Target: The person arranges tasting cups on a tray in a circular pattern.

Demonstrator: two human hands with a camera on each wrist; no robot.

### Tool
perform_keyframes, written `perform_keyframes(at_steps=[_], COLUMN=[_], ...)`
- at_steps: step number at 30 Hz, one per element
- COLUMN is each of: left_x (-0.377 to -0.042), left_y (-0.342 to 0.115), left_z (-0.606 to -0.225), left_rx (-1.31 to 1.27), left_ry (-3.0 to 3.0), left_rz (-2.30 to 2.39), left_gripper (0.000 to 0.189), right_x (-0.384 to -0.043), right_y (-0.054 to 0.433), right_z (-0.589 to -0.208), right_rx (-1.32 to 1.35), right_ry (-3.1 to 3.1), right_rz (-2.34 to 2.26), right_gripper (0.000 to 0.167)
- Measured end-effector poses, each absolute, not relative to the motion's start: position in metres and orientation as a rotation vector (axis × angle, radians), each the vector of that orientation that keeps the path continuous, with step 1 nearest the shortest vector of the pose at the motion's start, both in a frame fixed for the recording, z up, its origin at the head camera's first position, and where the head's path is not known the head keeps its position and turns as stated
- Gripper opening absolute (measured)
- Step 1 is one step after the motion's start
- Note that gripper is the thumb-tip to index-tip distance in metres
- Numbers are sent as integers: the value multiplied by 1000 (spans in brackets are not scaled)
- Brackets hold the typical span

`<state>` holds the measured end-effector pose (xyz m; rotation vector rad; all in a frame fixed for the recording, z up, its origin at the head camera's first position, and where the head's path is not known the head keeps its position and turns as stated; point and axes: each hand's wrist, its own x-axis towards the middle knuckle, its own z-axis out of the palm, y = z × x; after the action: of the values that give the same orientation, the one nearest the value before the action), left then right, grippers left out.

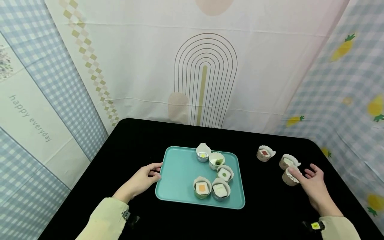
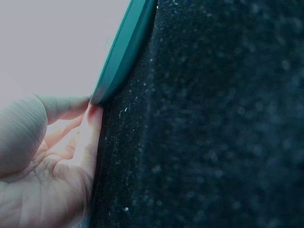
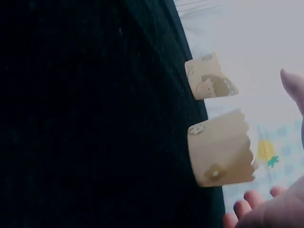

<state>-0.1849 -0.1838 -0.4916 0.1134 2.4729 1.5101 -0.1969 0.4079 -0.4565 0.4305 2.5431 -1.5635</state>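
My left hand (image 1: pixel 143 180) is at the left edge of a teal tray (image 1: pixel 177 173), thumb and fingertips pinching its rim. In the left wrist view those fingertips (image 2: pixel 92 107) meet the tray's edge (image 2: pixel 118 57) low over the black table. My right hand (image 1: pixel 315 186) reaches around the nearest paper baking cup (image 1: pixel 290 180) at the right, thumb and fingers spread apart. The right wrist view shows this tan, flower-printed cup (image 3: pixel 221 152) with a gap between it and the fingers. Behind it stand a cup with a pale filling (image 1: pixel 288 162) and one with a red-topped white piece (image 1: pixel 264 154).
On the tray's right half stand several paper cups, among them an orange-topped one (image 1: pixel 201 189), a pale green-topped one (image 1: pixel 220 191) and a green-dotted one (image 1: pixel 225 174). The black table (image 1: pixel 264 213) meets a printed curtain (image 1: pixel 144 66) behind.
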Motion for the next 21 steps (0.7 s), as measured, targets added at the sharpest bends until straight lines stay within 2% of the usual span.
perform_keyframes(at_steps=[11,21], left_x=[-183,-181], left_y=[-179,-179], left_z=[-490,-489], left_rx=[132,105], left_ry=[2436,2501], left_rz=[1528,1499], left_gripper=[49,51], right_x=[-199,-205], right_y=[428,430], right_z=[-475,-480], right_rx=[254,240], right_ry=[2407,2415], right_rz=[-1415,-1282], right_gripper=[97,105])
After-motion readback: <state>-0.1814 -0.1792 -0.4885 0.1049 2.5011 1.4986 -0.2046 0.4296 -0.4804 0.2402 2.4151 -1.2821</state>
